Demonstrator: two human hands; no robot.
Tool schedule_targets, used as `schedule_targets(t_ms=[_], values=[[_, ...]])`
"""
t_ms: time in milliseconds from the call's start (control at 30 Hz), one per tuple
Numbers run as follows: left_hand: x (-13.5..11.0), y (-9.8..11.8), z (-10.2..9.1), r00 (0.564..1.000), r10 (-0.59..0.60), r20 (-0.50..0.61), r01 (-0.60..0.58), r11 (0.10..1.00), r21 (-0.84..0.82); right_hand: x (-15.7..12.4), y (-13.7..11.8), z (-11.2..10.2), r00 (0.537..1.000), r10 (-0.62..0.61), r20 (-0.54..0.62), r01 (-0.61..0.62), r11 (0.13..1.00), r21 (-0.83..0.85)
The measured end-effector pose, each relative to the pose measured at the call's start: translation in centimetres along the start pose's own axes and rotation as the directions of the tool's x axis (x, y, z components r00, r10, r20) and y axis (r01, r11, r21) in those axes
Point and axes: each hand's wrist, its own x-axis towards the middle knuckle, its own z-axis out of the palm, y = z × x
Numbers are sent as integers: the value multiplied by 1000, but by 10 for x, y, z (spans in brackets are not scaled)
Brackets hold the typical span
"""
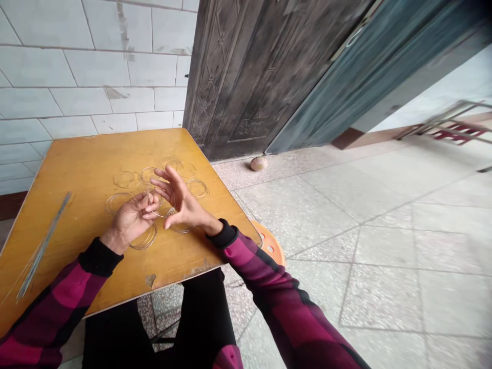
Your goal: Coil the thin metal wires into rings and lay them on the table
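We pinch a wire loop [157, 216] above the chipped counter [88, 164] with our left hand [132, 219]; our right hand [183, 204] spreads wide beside it, contact unclear; coils [198, 188] lie around, straight wires [45, 245] left; far, tiled wall [107, 66], dark door [238, 77].

Soft, diffuse light from outside the frame falls evenly on my left hand [132, 218] and right hand [186, 205], both fairly sharp above the surface [88, 169], where shadows are faint. The pale floor [388, 292] brightens at right; the dark door [249, 77] sits dim, and my black trousers [207, 312] lose nearly all detail. Wide-angle stretch and blur smear the curtain [369, 66] and metal rack [438, 123] toward the right edge.
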Motion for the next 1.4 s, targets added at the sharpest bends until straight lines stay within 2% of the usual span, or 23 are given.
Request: schedule_targets(t_ms=[133,333,700,900,1133,1267,1400], values=[[-2,-2,3,1000,8,21,-8,1000,4,0,0,1,1000,4,3,-4,1000,4],[-3,-3,5,999,17,28,-17,1000,3,-3,-1,1,996,-71,50,71,997,-4],[-2,-7,2,998,23,66,-24,1000,14,-4,-4,-1,994,-36,101,44,996,-75],[-3,-7,1,997,24,72,-25,1000,11,-4,-5,-1,996,-1,90,11,993,-115],[-1,-9,2,1000,29,11,-29,999,45,-8,-9,-1,998,-62,14,63,984,-165],[0,-10,0,999,-11,31,9,998,66,-9,-6,-2,992,-125,-5,123,978,-172],[-1,-12,0,999,-31,33,28,996,83,-10,-6,-2,995,-94,-30,88,984,-154]])
